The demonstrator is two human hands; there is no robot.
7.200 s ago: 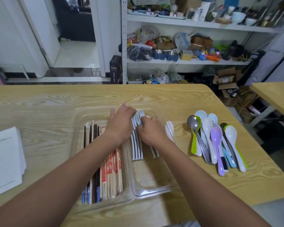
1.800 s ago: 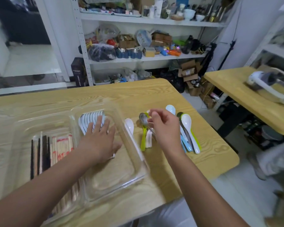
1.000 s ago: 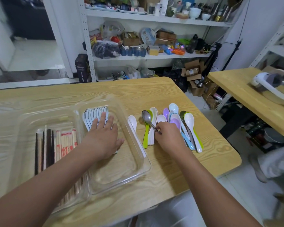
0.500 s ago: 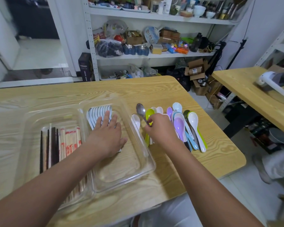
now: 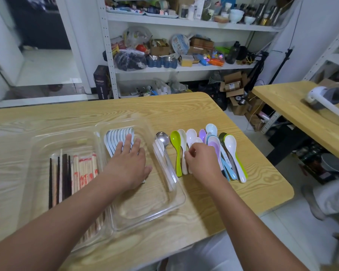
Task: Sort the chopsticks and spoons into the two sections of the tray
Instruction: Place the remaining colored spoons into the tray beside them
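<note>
A clear two-section tray [image 5: 177, 193] lies on the wooden table. Its left section holds dark and paper-wrapped chopsticks [image 5: 67, 177]. Its right section holds a row of white spoons [image 5: 115, 135], and my left hand [image 5: 127, 163] rests flat on them, fingers straight. A metal spoon [image 5: 162, 138] lies along the tray's right rim beside a white one. Right of the tray lies a spread of coloured spoons [image 5: 229, 147], with a green spoon [image 5: 175, 141] at its left. My right hand [image 5: 202, 163] hovers over this spread, its curled fingertips pinching a white spoon [image 5: 196, 140].
The table's right edge and rounded corner [image 5: 286, 184] are close to the spoons. A second wooden table [image 5: 282, 102] with a white device [image 5: 321, 98] stands to the right. Cluttered shelves [image 5: 184, 67] fill the back wall. A person's grey clothing [image 5: 331, 200] shows at the lower right.
My right hand held the metal spoon up half a second ago; that spoon now lies at the tray's right rim and the hand has moved right onto the coloured spoons. My left hand stayed put.
</note>
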